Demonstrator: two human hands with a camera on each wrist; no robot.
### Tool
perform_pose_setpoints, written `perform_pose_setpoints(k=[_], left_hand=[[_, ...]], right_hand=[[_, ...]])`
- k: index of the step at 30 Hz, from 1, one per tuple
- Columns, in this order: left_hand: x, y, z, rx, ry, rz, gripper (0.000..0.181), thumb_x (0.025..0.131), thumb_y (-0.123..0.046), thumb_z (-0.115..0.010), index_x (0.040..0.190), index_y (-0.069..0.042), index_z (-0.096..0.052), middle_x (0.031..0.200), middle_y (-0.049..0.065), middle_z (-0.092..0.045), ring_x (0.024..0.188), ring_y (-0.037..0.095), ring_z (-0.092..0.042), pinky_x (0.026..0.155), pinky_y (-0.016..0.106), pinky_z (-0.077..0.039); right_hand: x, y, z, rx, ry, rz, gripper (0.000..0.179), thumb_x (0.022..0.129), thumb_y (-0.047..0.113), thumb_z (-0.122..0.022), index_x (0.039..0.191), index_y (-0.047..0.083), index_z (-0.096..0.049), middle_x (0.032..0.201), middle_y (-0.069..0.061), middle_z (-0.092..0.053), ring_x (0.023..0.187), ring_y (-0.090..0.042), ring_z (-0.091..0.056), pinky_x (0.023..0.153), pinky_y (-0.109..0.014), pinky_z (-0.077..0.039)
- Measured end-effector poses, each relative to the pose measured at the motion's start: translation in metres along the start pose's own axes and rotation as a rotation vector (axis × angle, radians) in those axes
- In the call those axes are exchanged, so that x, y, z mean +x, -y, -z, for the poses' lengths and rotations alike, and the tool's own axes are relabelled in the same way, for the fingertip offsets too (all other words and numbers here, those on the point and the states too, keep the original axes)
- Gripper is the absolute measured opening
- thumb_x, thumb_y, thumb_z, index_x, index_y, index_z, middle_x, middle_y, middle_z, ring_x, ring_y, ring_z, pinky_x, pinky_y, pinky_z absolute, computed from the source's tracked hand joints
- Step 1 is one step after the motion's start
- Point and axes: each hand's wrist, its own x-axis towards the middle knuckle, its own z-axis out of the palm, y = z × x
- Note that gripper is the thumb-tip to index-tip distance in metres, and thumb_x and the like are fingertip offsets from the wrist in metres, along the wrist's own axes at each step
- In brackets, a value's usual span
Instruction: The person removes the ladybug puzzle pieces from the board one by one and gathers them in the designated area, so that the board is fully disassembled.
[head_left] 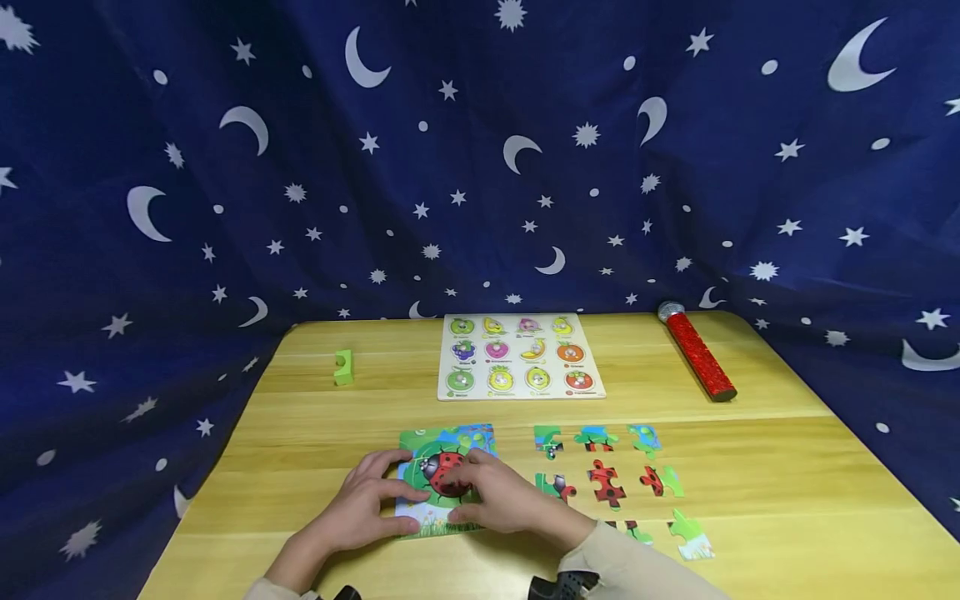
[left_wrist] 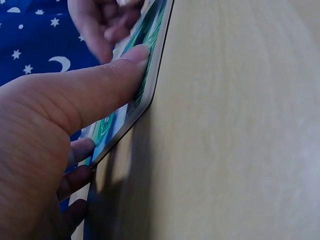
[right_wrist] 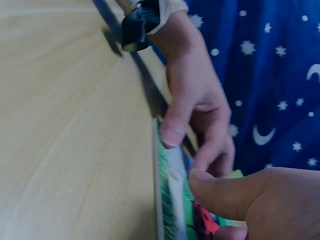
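Note:
A square ladybug puzzle board point(head_left: 444, 527) lies flat on the table. My left hand point(head_left: 362, 506) rests at its left side; the thumb lies over the near edge, and a finger stretches across the picture. In the left wrist view, other fingers point(left_wrist: 77, 180) touch the board's side. Over the right half of the picture is my right hand point(head_left: 501, 493), its thumb and fingers spread on the surface. The right wrist view has the red ladybug point(right_wrist: 204, 222) beneath that thumb and finger, with no loose piece visible between them.
Several loose ladybug jigsaw pieces point(head_left: 606, 483) lie right of the board, the lowest ones partly behind my right arm. Further back are a fruit peg puzzle point(head_left: 517, 400), a small green block point(head_left: 343, 367) and a red glittery microphone point(head_left: 697, 354). A starry blue cloth point(head_left: 480, 167) hangs behind the table.

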Motion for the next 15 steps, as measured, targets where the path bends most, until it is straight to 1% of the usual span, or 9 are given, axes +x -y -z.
perform_pose_setpoints(k=[4, 8, 10, 12, 15], left_hand=[[0.001, -0.001, 0.0, -0.012, 0.015, 0.016, 0.033, 0.076, -0.057, -0.075, 0.106, -0.046, -0.073, 0.146, 0.005, -0.049, 0.136, 0.034, -0.038, 0.1, 0.065, -0.032], [0.001, -0.001, -0.001, -0.017, 0.011, 0.018, 0.032, 0.076, -0.056, -0.075, 0.106, -0.046, -0.073, 0.146, 0.006, -0.049, 0.136, 0.034, -0.037, 0.1, 0.065, -0.031], [0.001, -0.001, -0.002, -0.016, 0.008, 0.023, 0.031, 0.076, -0.056, -0.076, 0.106, -0.047, -0.072, 0.146, 0.005, -0.049, 0.136, 0.034, -0.037, 0.101, 0.065, -0.031], [0.0, 0.0, -0.003, -0.018, 0.004, 0.031, 0.031, 0.076, -0.056, -0.076, 0.105, -0.048, -0.072, 0.146, 0.004, -0.049, 0.136, 0.032, -0.036, 0.101, 0.064, -0.031], [0.0, 0.001, -0.003, -0.016, -0.002, 0.038, 0.03, 0.076, -0.057, -0.075, 0.105, -0.049, -0.071, 0.146, 0.002, -0.049, 0.136, 0.031, -0.036, 0.101, 0.062, -0.031]], right_hand=[[0.012, -0.001, -0.009, -0.018, -0.005, -0.004, 0.041, 0.084, 0.029, -0.078, 0.121, 0.013, -0.069, 0.106, 0.001, -0.067, 0.093, -0.004, -0.047, 0.08, -0.019, -0.044], [0.019, -0.003, -0.016, -0.013, -0.023, 0.024, 0.036, 0.084, 0.029, -0.079, 0.114, 0.011, -0.072, 0.098, 0.001, -0.065, 0.088, -0.004, -0.044, 0.076, -0.017, -0.041], [0.021, -0.003, -0.019, -0.018, -0.03, 0.031, 0.033, 0.083, 0.03, -0.08, 0.11, 0.012, -0.073, 0.094, 0.003, -0.064, 0.086, -0.003, -0.042, 0.074, -0.016, -0.04], [0.022, -0.003, -0.022, -0.02, -0.031, 0.023, 0.03, 0.082, 0.031, -0.08, 0.106, 0.014, -0.074, 0.091, 0.005, -0.061, 0.084, -0.001, -0.04, 0.073, -0.014, -0.038], [0.022, -0.001, -0.024, -0.029, -0.039, 0.002, 0.029, 0.08, 0.032, -0.082, 0.103, 0.016, -0.075, 0.091, 0.007, -0.058, 0.083, 0.001, -0.038, 0.073, -0.013, -0.036]])
